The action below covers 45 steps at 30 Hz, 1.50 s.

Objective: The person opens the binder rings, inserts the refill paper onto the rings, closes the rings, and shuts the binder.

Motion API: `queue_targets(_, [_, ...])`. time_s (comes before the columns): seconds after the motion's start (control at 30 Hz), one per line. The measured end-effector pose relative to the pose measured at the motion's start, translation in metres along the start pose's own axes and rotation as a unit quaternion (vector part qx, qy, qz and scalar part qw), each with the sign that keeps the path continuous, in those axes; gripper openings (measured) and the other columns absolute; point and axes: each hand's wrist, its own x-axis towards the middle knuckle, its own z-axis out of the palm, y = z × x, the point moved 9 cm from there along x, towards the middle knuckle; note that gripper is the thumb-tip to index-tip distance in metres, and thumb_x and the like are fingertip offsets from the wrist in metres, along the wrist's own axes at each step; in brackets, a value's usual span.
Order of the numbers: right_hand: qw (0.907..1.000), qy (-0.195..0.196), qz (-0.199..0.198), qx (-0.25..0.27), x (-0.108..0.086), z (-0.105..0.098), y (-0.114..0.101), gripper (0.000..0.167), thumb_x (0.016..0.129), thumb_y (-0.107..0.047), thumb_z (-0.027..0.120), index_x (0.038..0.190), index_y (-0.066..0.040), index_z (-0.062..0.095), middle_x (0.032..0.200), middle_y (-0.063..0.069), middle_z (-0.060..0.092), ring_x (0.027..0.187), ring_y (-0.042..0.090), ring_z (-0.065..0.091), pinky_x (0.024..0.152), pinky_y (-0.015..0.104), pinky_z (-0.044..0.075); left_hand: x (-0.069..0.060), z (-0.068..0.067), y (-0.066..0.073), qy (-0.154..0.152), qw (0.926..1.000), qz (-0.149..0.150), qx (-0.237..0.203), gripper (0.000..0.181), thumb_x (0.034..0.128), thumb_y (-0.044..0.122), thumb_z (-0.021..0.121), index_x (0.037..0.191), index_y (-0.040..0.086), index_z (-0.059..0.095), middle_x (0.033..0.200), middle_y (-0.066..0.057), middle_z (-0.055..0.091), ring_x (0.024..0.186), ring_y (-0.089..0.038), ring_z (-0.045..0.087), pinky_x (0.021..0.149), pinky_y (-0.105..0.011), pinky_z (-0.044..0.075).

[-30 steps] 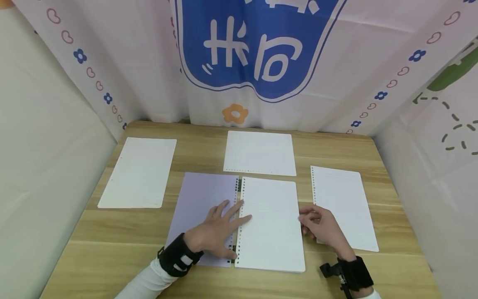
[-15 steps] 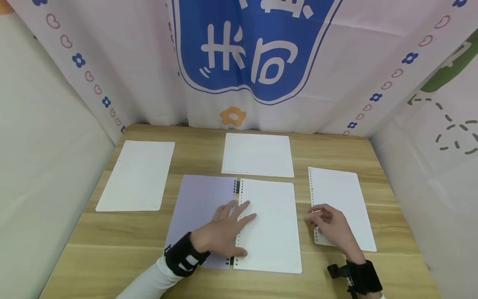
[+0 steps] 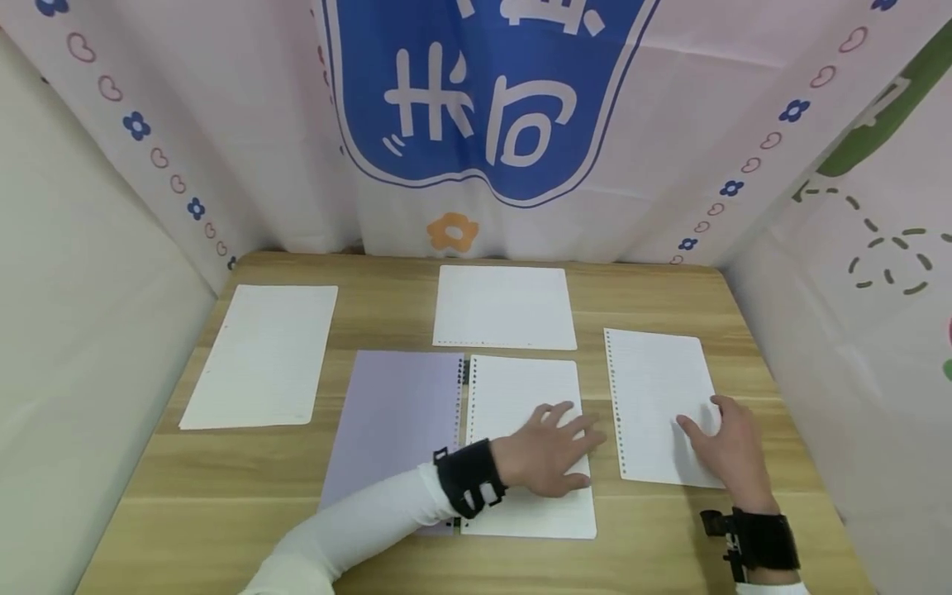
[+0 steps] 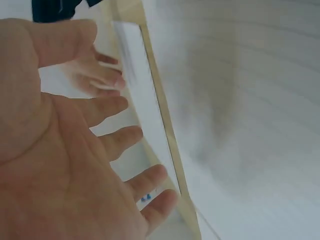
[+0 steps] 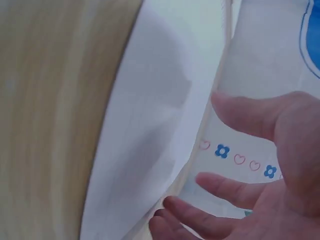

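Note:
A loose-leaf notebook lies spread in the head view, its purple cover (image 3: 402,413) on the left and a white lined page (image 3: 521,388) on the right. My left hand (image 3: 552,453) is over that page, fingers spread toward its right edge; the left wrist view shows the palm (image 4: 75,145) beside the page. To the right, a loose punched lined sheet (image 3: 647,397) lies on the table. My right hand (image 3: 732,446) is at its right edge, thumb and fingers apart. In the right wrist view nothing is between the fingers (image 5: 232,190); whether they touch the sheet I cannot tell.
Another loose sheet (image 3: 260,355) lies at the far left of the wooden table (image 3: 245,496). Behind the notebook a third sheet (image 3: 504,306) lies sideways. Printed cloth (image 3: 297,165) hangs along the table's back edge, with pale cloth at both sides.
My left hand has slid right, from the notebook's binding to the right part of the page. My right hand has gone from the notebook's right edge across to the loose sheet's right edge, its fingers spreading.

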Motion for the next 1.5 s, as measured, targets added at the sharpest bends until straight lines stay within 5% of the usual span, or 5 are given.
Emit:
queue_targets(0.53, [0.9961,0.015,0.074,0.046,0.001,-0.002,0.024,0.081,0.095,-0.021,0.080,0.151,0.019,0.038,0.145,0.045,0.047,0.133,0.058,0.049,0.109,0.068,0.044,0.027,0.019,0.030,-0.039,0.9969,-0.016,0.067,0.063,0.1068,0.062,0.048,0.165,0.040,0.039,0.177,0.013,0.026,0.163,-0.027,0.023,0.130,-0.043,0.027])
queue_targets(0.97, [0.9879,0.000,0.118,0.101,0.008,-0.013,0.071,0.053,0.108,-0.038,0.060,0.134,0.008,0.064,0.128,0.031,0.066,0.108,0.035,0.064,0.070,0.022,0.048,0.030,0.024,0.030,-0.039,0.9947,-0.013,0.094,0.066,0.1044,0.065,0.052,0.164,0.041,0.037,0.177,0.013,0.024,0.160,-0.025,0.029,0.127,-0.040,0.032])
queue_targets(1.17, [0.9702,-0.038,0.152,0.185,0.002,-0.009,0.079,0.067,0.107,-0.049,0.062,0.147,0.004,0.056,0.134,0.017,0.064,0.100,0.013,0.062,0.074,0.021,0.054,0.037,0.017,0.022,0.001,0.9986,-0.005,-0.053,0.055,0.1073,0.052,0.056,0.156,0.027,0.053,0.168,0.003,0.042,0.154,-0.028,0.038,0.124,-0.043,0.036])
queue_targets(1.3, [0.9532,-0.061,0.156,0.252,-0.003,-0.003,0.077,0.074,0.105,-0.050,0.064,0.153,0.004,0.049,0.119,-0.007,0.065,0.091,0.004,0.063,0.076,0.026,0.059,0.044,0.007,0.001,0.068,0.9678,-0.033,-0.240,0.053,0.1078,0.039,0.060,0.152,0.009,0.055,0.156,-0.009,0.054,0.146,-0.024,0.047,0.121,-0.038,0.040])
queue_targets(1.5, [0.9208,-0.067,0.187,0.335,-0.015,0.001,0.072,0.052,0.101,-0.049,0.071,0.139,-0.014,0.063,0.099,-0.022,0.066,0.085,0.006,0.069,0.072,0.030,0.062,0.053,0.000,-0.027,0.122,0.8598,-0.059,-0.492,0.063,0.1073,0.031,0.061,0.151,-0.008,0.041,0.108,-0.012,0.065,0.077,-0.008,0.058,0.068,-0.024,0.049])
